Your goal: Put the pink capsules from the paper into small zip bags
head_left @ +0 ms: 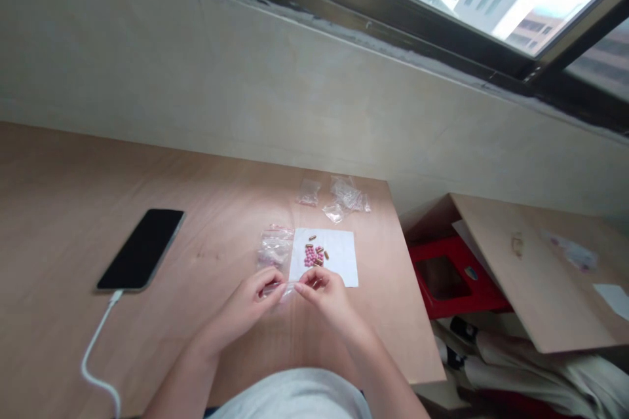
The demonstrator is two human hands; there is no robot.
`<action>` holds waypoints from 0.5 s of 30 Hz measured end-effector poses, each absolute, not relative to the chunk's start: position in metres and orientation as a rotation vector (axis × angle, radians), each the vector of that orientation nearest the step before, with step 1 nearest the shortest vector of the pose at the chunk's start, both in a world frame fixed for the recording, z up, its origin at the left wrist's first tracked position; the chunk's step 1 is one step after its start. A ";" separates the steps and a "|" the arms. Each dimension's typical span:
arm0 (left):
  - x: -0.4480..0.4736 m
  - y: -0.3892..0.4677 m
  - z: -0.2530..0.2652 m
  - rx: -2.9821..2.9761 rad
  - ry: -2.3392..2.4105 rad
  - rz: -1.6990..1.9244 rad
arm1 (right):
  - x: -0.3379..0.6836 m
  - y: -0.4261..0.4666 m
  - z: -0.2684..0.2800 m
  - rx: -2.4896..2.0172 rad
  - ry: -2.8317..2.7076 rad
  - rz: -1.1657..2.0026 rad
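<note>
Between my two hands is a small clear plastic bag, pinched along its upper edge. My left hand grips its left side with thumb and fingers together. On the other side, my right hand pinches the right end. Just beyond the fingers lies a white paper sheet bearing a cluster of pink round pills and several brown capsules. A pile of clear plastic bags sits left of the paper, close to my left hand. What is inside the held bag is hard to make out.
Farther back lie a single clear bag and a heap of clear bags. A black phone with a white cable rests at left. At right, past the desk edge, stand a red box and another desk; a person's legs show below.
</note>
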State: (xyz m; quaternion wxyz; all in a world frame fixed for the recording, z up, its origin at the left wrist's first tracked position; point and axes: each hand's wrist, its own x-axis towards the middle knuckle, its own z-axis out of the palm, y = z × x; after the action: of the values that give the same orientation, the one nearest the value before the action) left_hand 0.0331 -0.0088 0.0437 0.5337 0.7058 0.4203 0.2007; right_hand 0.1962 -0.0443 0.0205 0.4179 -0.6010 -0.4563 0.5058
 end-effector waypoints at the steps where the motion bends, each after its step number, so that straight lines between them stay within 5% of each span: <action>1: 0.031 -0.008 0.043 1.666 1.007 0.459 | 0.197 -0.044 0.018 -1.493 -1.104 1.316; 11: 0.010 -0.006 0.021 1.530 1.079 0.451 | 0.187 -0.040 -0.012 -1.480 -1.033 1.438; 15: 0.008 0.008 -0.001 1.561 1.237 0.502 | 0.201 -0.010 -0.016 -1.591 -1.186 1.134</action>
State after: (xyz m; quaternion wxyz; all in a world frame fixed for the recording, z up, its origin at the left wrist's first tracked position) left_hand 0.0079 0.0076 -0.0013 0.5175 0.6502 0.5154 0.2093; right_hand 0.2013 -0.0096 -0.0159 0.4150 -0.6333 -0.4723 0.4513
